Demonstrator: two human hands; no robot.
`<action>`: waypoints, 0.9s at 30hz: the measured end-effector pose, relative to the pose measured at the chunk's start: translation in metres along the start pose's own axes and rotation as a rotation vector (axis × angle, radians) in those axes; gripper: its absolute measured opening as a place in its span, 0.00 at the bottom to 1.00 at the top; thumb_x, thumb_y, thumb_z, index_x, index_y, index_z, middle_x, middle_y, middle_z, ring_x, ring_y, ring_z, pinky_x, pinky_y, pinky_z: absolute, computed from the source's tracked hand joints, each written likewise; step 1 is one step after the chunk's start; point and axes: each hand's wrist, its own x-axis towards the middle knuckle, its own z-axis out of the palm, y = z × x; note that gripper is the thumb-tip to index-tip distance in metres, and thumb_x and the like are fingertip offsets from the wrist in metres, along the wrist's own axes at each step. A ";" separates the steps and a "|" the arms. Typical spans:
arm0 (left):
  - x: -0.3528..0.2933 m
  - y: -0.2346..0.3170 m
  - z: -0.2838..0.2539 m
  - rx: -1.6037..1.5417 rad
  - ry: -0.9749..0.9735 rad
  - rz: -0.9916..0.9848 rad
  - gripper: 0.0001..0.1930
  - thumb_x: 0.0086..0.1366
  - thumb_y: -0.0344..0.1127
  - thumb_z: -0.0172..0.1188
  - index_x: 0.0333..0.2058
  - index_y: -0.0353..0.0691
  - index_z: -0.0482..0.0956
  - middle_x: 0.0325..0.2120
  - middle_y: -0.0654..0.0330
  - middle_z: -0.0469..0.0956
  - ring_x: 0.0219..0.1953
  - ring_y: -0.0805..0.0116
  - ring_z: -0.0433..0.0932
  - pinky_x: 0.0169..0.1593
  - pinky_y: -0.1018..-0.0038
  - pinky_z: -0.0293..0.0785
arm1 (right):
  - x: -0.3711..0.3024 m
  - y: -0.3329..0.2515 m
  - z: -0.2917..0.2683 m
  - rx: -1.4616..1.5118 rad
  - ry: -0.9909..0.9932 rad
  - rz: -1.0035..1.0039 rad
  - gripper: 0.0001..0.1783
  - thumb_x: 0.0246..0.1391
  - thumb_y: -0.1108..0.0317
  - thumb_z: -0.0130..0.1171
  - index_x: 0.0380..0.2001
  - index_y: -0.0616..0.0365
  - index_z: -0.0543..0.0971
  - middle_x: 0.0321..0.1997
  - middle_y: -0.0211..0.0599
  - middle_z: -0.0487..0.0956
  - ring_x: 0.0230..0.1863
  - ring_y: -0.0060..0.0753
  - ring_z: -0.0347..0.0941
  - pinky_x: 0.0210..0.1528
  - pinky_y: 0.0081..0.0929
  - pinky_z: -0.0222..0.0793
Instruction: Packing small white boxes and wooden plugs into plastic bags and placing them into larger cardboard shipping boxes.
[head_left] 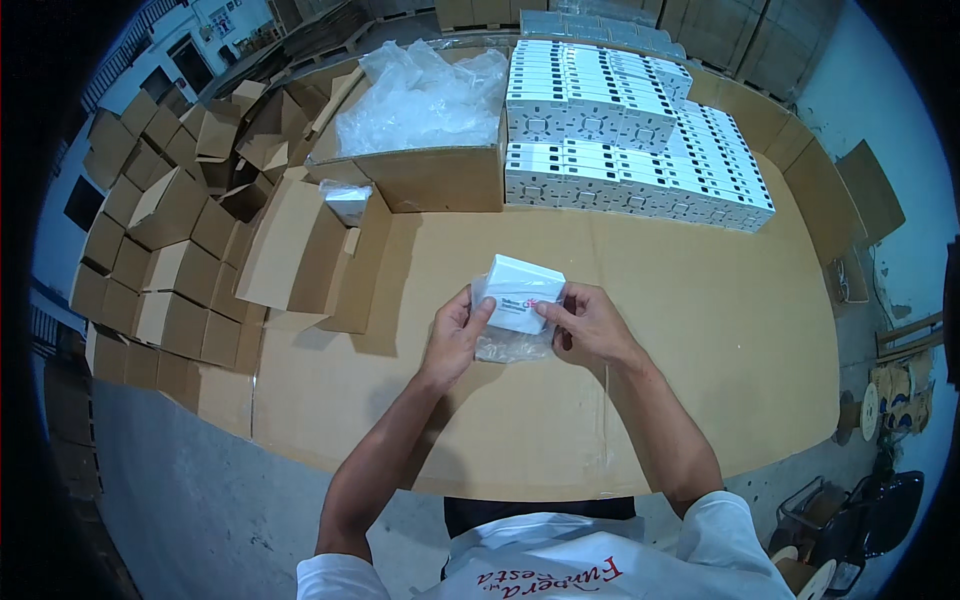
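Observation:
Over the middle of the cardboard-covered table, both hands hold a small white box (527, 282) with print on its front. Clear plastic bag (510, 347) film hangs below it and shows along its left side; the box sticks out at the top, and I cannot tell how much of it is inside. My left hand (455, 338) grips the left edge with the thumb in front. On the right side my right hand (598, 325) pinches the box and bag, thumb across the front. The fingers behind the box are hidden.
Several white patterned boxes (640, 190) stand stacked at the back right. Beside them is a carton (450, 180) heaped with clear plastic bags (425, 95). An open carton (355, 285) holding a plastic-wrapped item (346, 200) stands left, near many brown cartons (175, 275). A black chair (880, 515) stands lower right.

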 end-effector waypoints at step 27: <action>-0.003 0.019 -0.002 0.298 -0.066 0.302 0.22 0.78 0.42 0.47 0.57 0.28 0.74 0.55 0.52 0.76 0.59 0.63 0.73 0.65 0.66 0.66 | -0.003 -0.006 0.002 0.125 0.184 -0.546 0.09 0.63 0.69 0.61 0.41 0.63 0.84 0.45 0.34 0.82 0.44 0.22 0.75 0.44 0.21 0.71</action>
